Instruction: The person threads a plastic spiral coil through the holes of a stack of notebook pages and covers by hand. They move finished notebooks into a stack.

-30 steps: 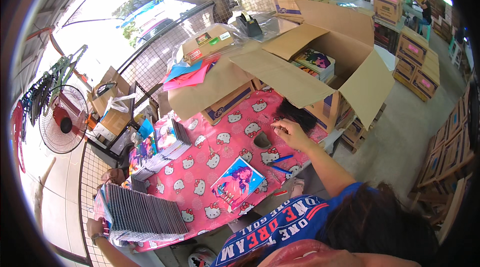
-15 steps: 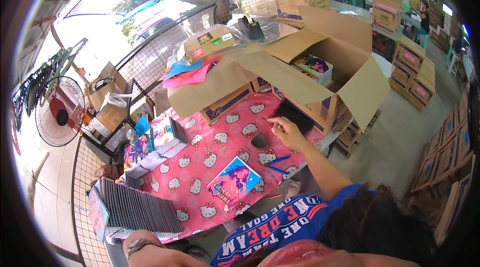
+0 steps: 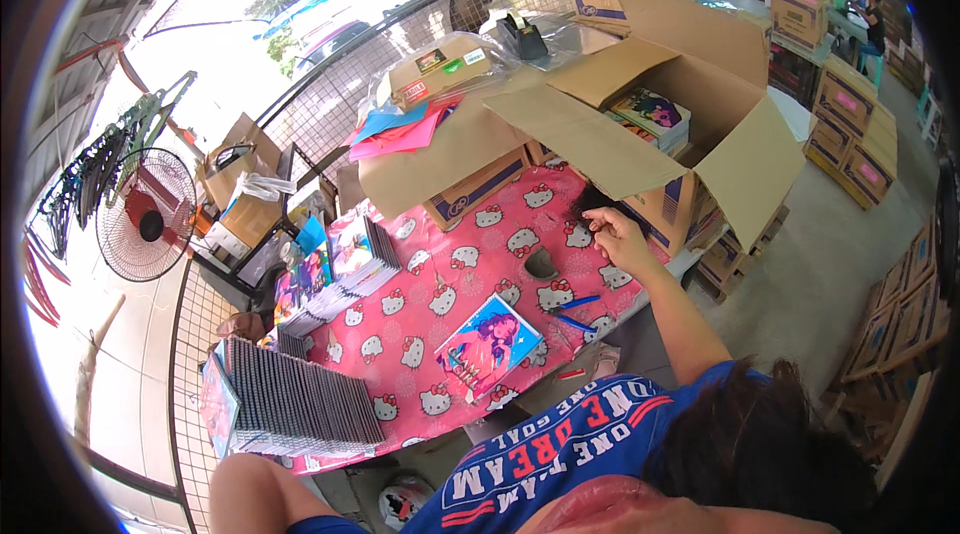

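Handling, left to right. Stack (image 3: 300, 402): tall, on the surface (image 3: 455, 254) near its left end, ring-edged and leaning; I judge any bump there should be avoided. Book (image 3: 490, 344): flat, cover up, near the front edge and apart from the stack; best kept flat and square to the body. Cup (image 3: 541, 264) and pliers (image 3: 578, 312): both between book and right hand; a return sweep of the forearm should probably pass above them. Right hand (image 3: 622, 237): at the black strands (image 3: 590, 198) beside the box (image 3: 750, 184), fingers curled, gap narrow. Strands look fine and likely to tangle; a light fingertip pinch, lifting one piece clear before drawing back, seems soundest.

Hidden or unclear, left to right. Left hand: out of view, only the bent left arm (image 3: 245, 494) showing at the lower edge; cannot tell its state. Stack: lower left side partly cut off from sight by its own tilted front cover. Cup: contents not readable. Right hand: fingertips small and dark against the strands; cannot tell whether anything is pinched. Strands: partly covered by the hand, material uncertain.
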The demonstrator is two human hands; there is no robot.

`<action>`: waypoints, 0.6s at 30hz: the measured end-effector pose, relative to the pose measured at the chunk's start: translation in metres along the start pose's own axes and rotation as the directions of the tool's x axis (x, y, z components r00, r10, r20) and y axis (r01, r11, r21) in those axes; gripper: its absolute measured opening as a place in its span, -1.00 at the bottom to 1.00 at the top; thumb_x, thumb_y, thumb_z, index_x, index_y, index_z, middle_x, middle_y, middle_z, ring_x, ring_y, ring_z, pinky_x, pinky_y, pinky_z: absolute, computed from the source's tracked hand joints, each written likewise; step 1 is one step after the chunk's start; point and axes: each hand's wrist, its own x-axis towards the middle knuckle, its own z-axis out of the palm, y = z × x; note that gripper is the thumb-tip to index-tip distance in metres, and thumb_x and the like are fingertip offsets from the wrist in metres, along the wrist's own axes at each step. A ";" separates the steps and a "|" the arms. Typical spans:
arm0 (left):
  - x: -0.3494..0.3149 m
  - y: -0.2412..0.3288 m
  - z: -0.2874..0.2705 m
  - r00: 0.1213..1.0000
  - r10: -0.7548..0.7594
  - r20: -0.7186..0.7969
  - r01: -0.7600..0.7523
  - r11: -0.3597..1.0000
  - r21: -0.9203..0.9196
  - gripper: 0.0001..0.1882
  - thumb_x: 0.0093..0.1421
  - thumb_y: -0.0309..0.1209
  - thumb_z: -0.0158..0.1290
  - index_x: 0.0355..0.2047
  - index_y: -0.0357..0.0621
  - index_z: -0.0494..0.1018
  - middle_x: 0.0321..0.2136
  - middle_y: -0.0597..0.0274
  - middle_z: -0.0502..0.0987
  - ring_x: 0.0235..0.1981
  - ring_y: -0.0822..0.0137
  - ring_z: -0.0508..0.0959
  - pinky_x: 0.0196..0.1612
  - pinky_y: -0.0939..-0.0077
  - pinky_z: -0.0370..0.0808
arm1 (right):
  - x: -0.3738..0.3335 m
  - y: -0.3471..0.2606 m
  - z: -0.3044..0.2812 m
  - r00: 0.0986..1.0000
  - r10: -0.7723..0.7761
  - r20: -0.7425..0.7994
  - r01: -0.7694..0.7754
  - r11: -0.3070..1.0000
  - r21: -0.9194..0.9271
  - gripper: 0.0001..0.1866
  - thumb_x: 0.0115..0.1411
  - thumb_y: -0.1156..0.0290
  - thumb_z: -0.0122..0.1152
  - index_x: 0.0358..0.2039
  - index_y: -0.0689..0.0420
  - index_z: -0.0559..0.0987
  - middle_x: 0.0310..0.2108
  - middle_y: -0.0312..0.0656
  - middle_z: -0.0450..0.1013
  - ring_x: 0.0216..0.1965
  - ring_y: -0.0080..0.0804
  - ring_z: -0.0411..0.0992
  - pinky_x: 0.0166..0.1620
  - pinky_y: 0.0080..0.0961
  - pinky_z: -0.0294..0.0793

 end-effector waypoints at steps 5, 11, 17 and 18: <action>0.006 0.001 -0.012 0.996 -0.093 -0.005 0.093 0.994 0.060 -0.63 0.17 -0.02 -0.06 -0.21 0.02 0.50 -0.37 0.26 0.50 -0.41 0.24 0.49 -0.36 0.31 0.41 | 0.000 -0.002 0.025 0.991 -0.024 0.129 0.034 0.996 -0.080 -0.72 0.27 0.43 0.10 -0.01 0.19 0.53 -0.40 -0.33 0.41 -0.44 -0.68 0.33 -0.36 -0.66 0.36; -0.004 -0.010 -0.036 0.985 -0.160 -0.058 0.166 0.979 0.117 -0.69 0.19 -0.16 -0.01 -0.16 -0.03 0.51 -0.34 0.28 0.53 -0.37 0.29 0.51 -0.32 0.37 0.44 | 0.008 0.006 0.037 0.983 0.040 0.180 -0.039 0.999 -0.006 -0.70 0.35 0.33 0.08 0.02 0.19 0.49 -0.43 -0.36 0.43 -0.52 -0.69 0.33 -0.42 -0.67 0.37; -0.095 -0.071 -0.084 0.583 -0.296 -0.757 0.535 0.840 0.084 -0.73 0.20 -0.31 0.03 -0.11 -0.09 0.52 -0.30 0.31 0.56 -0.33 0.34 0.54 -0.28 0.43 0.48 | -0.001 0.023 0.060 0.977 0.019 0.212 -0.045 0.992 0.119 -0.73 0.33 0.42 0.05 0.01 0.13 0.51 -0.37 -0.37 0.42 -0.42 -0.68 0.40 -0.38 -0.65 0.45; -0.126 -0.109 -0.090 0.377 -0.315 -0.871 0.598 0.801 -0.031 -0.73 0.21 -0.34 0.04 -0.10 -0.10 0.52 -0.30 0.31 0.57 -0.33 0.35 0.54 -0.27 0.44 0.48 | -0.002 0.028 0.054 0.973 0.027 0.229 -0.059 0.990 0.131 -0.71 0.33 0.47 0.00 0.05 0.12 0.50 -0.30 -0.39 0.38 -0.42 -0.72 0.33 -0.37 -0.71 0.37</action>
